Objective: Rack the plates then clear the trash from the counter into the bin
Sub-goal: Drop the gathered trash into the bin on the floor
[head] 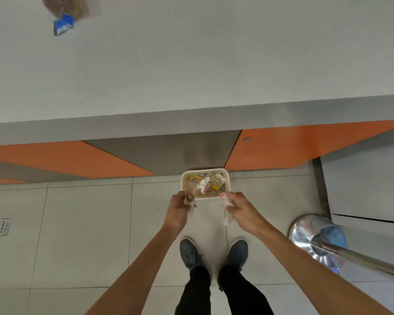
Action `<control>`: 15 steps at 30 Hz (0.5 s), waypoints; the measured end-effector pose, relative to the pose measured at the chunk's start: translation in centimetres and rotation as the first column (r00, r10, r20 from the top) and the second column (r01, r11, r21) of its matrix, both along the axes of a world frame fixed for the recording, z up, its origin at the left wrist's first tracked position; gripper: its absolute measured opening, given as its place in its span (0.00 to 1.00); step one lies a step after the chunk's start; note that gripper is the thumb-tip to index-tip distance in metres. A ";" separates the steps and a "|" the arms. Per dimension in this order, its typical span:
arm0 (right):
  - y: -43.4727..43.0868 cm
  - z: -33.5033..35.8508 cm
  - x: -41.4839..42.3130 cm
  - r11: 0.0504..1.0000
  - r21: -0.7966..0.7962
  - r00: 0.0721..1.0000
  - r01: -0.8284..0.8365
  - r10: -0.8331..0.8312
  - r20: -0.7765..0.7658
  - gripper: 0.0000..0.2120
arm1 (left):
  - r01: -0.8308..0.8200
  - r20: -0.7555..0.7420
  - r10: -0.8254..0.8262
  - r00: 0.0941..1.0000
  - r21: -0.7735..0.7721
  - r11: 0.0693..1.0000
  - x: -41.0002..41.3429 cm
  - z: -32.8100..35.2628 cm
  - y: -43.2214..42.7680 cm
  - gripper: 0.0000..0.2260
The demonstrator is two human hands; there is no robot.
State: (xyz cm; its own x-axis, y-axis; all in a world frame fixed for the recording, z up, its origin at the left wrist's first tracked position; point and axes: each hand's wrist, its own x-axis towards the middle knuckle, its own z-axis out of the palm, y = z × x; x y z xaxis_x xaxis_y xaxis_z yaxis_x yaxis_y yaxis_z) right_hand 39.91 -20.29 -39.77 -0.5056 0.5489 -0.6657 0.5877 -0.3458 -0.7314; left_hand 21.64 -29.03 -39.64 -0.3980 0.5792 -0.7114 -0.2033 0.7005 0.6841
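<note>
A cream rectangular bin (183, 181) stands on the tiled floor against the counter's base, filled with crumpled paper, yellow scraps and other trash. My left hand (179, 209) grips a crumpled brown-and-white wad of trash (189, 197) just over the bin's near left corner. My right hand (237, 206) pinches a white crumpled tissue (225, 204) at the bin's near right corner, and the tissue hangs down from my fingers. No plates or rack are in view.
The grey counter (191, 64) fills the upper half, with a bread bag with a blue end (64, 23) at its far left. A shiny metal stool base and pole (316, 242) stand to my right. A floor drain (1, 226) lies left. My shoes (214, 253) stand behind the bin.
</note>
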 end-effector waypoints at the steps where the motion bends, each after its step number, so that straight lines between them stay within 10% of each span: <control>1: 0.1 -1.3 -0.3 1.000 0.008 1.000 -0.005 0.005 -0.009 0.18 | 0.078 -0.015 -0.077 0.997 0.001 0.997 -0.7 -1.6 0.0 0.11; 9: 0.3 -11.9 -2.2 0.988 -0.011 0.987 0.154 -0.155 -0.049 0.14 | 0.205 -0.247 -0.214 0.945 -0.063 0.977 -4.7 -13.3 0.3 0.12; 15: 1.7 -21.0 -2.6 0.972 0.220 0.994 0.078 -0.093 0.058 0.12 | 0.560 -0.404 -0.538 0.740 -0.073 0.825 -5.3 -23.1 2.3 0.08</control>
